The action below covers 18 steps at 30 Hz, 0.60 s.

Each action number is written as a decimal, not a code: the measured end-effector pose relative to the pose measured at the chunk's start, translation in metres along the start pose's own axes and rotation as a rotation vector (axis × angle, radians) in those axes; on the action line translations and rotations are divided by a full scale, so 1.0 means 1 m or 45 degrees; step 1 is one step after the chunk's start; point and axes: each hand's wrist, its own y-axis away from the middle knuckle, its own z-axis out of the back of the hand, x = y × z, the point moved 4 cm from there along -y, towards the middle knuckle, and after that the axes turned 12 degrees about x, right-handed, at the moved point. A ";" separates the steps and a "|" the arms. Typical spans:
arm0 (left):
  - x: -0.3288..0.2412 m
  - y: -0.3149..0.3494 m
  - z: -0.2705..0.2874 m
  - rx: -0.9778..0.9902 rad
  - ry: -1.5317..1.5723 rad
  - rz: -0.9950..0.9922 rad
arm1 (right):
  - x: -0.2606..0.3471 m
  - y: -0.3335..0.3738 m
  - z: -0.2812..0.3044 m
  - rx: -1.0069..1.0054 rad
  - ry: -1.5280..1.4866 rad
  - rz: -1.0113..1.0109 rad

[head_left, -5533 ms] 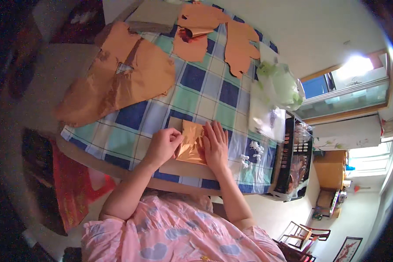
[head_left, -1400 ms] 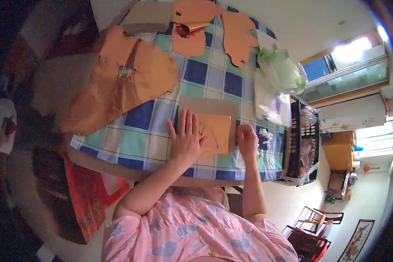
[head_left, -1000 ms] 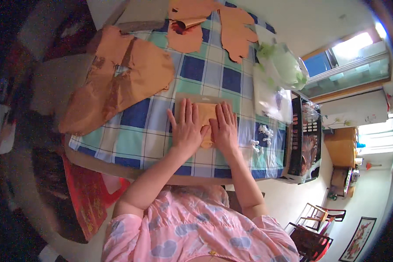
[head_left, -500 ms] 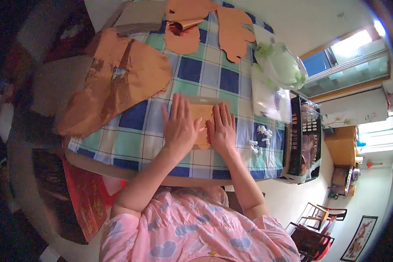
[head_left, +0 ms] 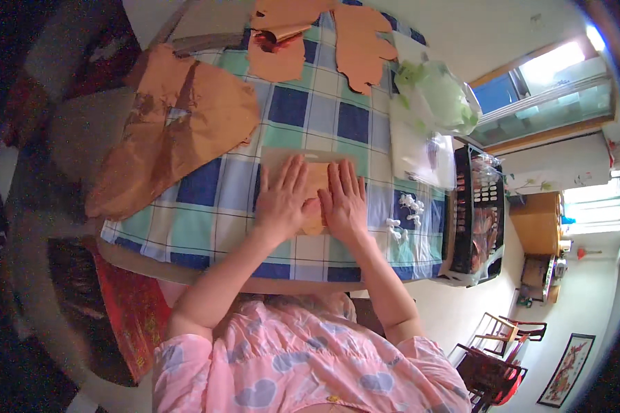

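A flat orange piece [head_left: 317,177] lies in what looks like a clear plastic sleeve [head_left: 277,155] on the checked tablecloth. My left hand [head_left: 281,203] rests palm down over the sleeve's left side, its fingers stretched out. On the right side, my right hand [head_left: 344,201] lies flat too, fingers straight and pointing away from me. Between the two hands, part of the orange piece shows; my palms cover the rest. Neither hand grips anything.
A large crumpled copper-coloured sheet [head_left: 193,131] spreads at the left. Orange cut shapes [head_left: 362,48] lie at the far side. Clear plastic bags [head_left: 420,155], small white pieces [head_left: 410,206] and a black basket [head_left: 467,241] are at the right.
My left hand, blurred and turned toward the sleeve's middle before, now lies flatter on its left side. My right hand stays nearly in place on the sleeve. The view has shifted slightly.
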 end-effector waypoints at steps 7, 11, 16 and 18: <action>0.027 0.017 0.019 0.117 -0.140 0.038 | -0.006 0.000 0.004 0.032 -0.006 0.002; 0.032 0.001 0.029 0.005 -0.142 0.150 | -0.005 0.000 0.003 0.067 0.033 0.000; -0.007 -0.007 0.006 -0.067 0.094 -0.322 | -0.011 -0.001 -0.008 0.046 0.076 0.026; -0.012 -0.007 0.001 -0.030 0.103 -0.408 | -0.012 0.001 -0.009 0.037 0.036 0.023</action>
